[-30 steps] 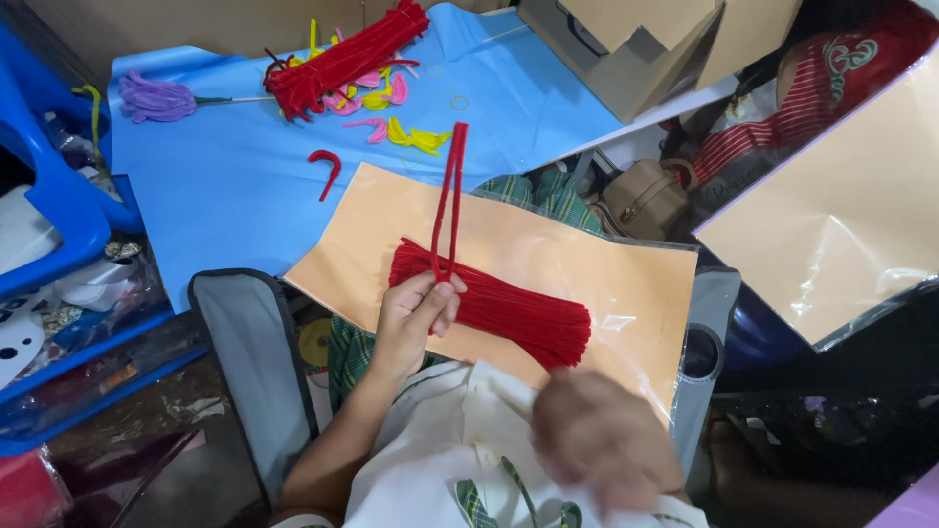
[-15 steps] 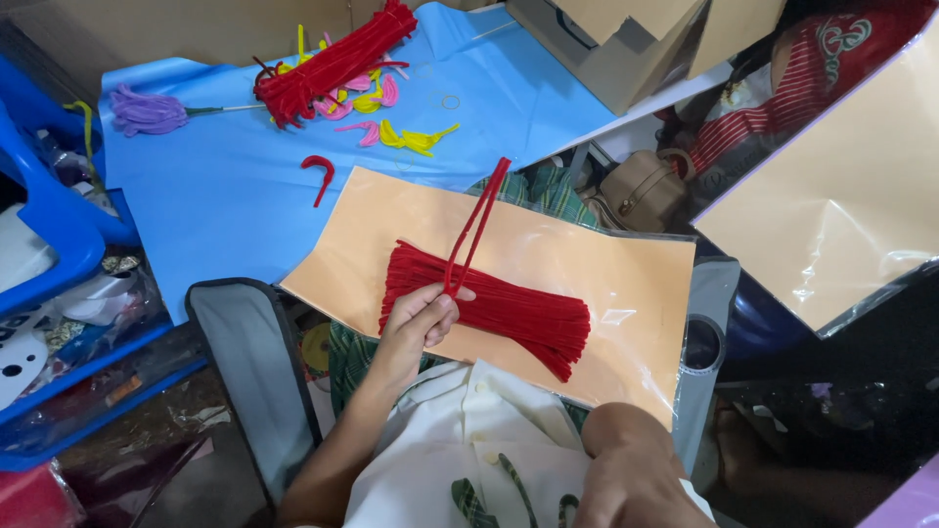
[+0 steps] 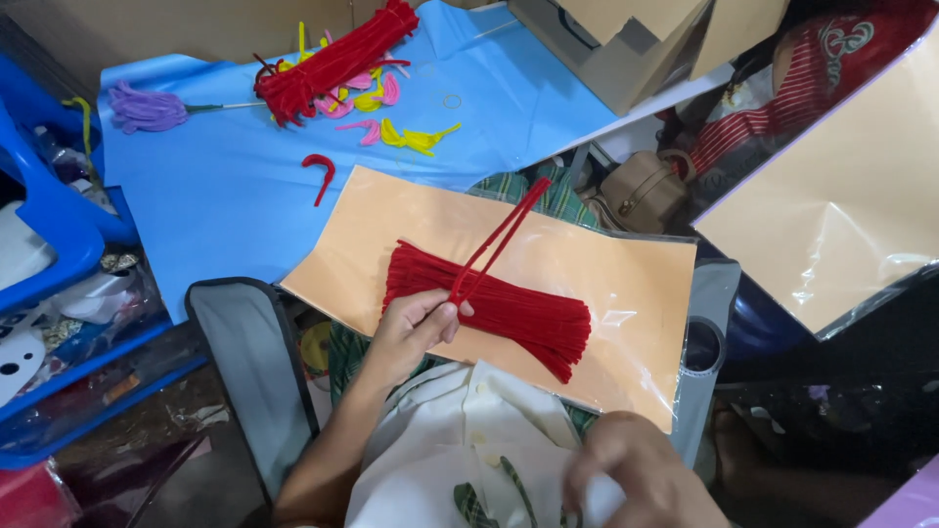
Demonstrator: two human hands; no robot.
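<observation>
So the left hand [image 3: 416,323] was pinching a couple of red pipe cleaners [image 3: 499,240] right where they crossed the big red bundle [image 3: 489,308], fingers closed on the stems near its upper edge. The two stems stuck up and away at an angle past the far edge of the peach sheet [image 3: 626,269], which sat wrapped in clear plastic across the person's lap. The bundle lay flat on that sheet, loose, with nothing tied round it as far as I could see.

The right hand [image 3: 636,469] was low in the frame over the white shirt [image 3: 460,430], blurred, fingers curled in. Honestly couldn't tell if it had anything in it.

Progress-wise it looked early to me: only those two stems were pulled out of the pile, everything else was lying there unworked. Further back on the blue sheet [image 3: 205,196] there was another red bundle [image 3: 337,59], a purple fluffy flower on a stem [image 3: 147,106], some pink and yellow bent pieces [image 3: 391,112] and one little red hook [image 3: 321,176], so a few bits were shaped already.
</observation>
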